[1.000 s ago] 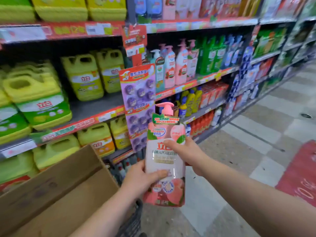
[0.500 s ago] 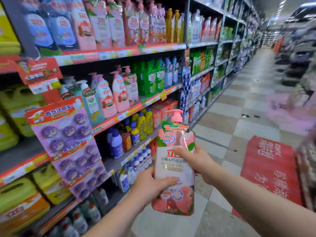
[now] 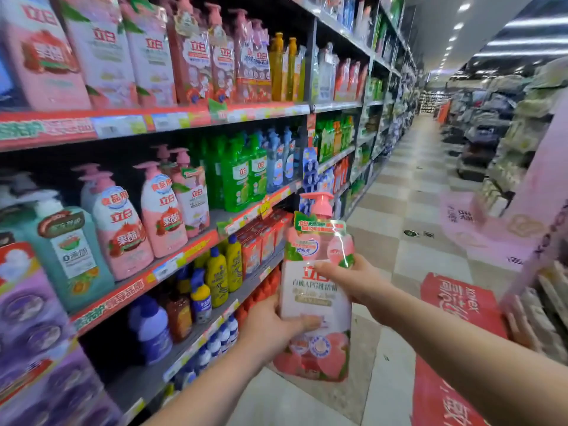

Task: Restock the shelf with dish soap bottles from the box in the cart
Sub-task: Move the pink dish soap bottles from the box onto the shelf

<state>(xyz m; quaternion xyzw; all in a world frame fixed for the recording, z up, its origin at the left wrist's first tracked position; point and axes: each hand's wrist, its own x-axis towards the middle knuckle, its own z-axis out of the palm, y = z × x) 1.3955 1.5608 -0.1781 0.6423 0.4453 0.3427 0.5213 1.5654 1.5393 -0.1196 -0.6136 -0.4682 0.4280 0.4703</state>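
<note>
Supermarket aisle, household-cleaning section. Left of frame: tiered shelves (image 3: 144, 382) stocked with rows of detergent bottles (image 3: 236, 176), price-label strips (image 3: 172, 121) along each edge. Right: checkered floor (image 3: 384, 210), further displays, ceiling strip lights (image 3: 534, 23).

The dish soap bottle (image 3: 316, 302) near the middle is smooth plastic wrapped in a glossy film label that throws bright glints at its shoulder, and its pink pump (image 3: 319, 206) is softly shiny plastic. On the left, the green bottles (image 3: 242, 176) look like glossy translucent plastic. The shelf boards (image 3: 138, 385) look like matt grey metal fronted by shiny red price strips (image 3: 123, 299). The floor (image 3: 396, 210) on the right is smooth tile with a dull sheen.
</note>
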